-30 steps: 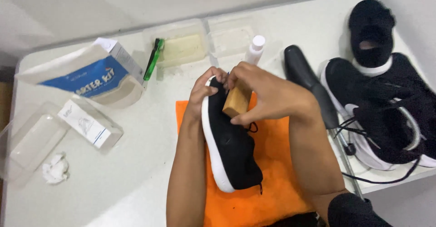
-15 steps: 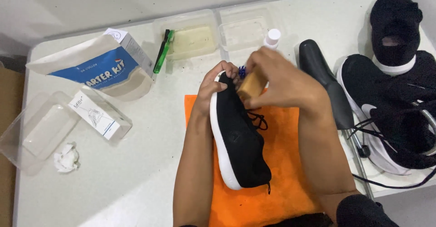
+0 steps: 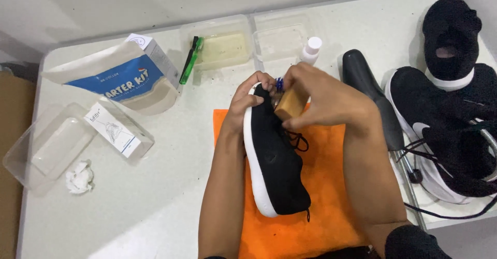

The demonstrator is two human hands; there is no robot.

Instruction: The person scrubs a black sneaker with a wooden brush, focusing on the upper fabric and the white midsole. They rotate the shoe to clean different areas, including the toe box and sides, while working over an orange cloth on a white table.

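The right hand [image 3: 323, 98] is closed around a small wooden-backed brush [image 3: 291, 102], whose head is pressed against the far end of a black shoe [image 3: 274, 160] with a white sole. The left hand [image 3: 249, 97] is curled over the toe of that shoe, fingers wrapped on its far edge, so the shoe is held tilted on its side. Beneath the shoe an orange cloth [image 3: 326, 186] is spread on the white bench [image 3: 155, 197], at the near middle. Just beyond the hands a small white bottle [image 3: 311, 49] is seen, with two clear plastic trays [image 3: 228, 44] farther back and a green-handled brush [image 3: 190, 60] beside them. To the right a black shoe tree [image 3: 368, 90] and more black shoes [image 3: 450, 124] are laid. At the left a blue and white pouch [image 3: 116, 80], a clear box [image 3: 49, 145] and a crumpled tissue [image 3: 79, 177] are found.
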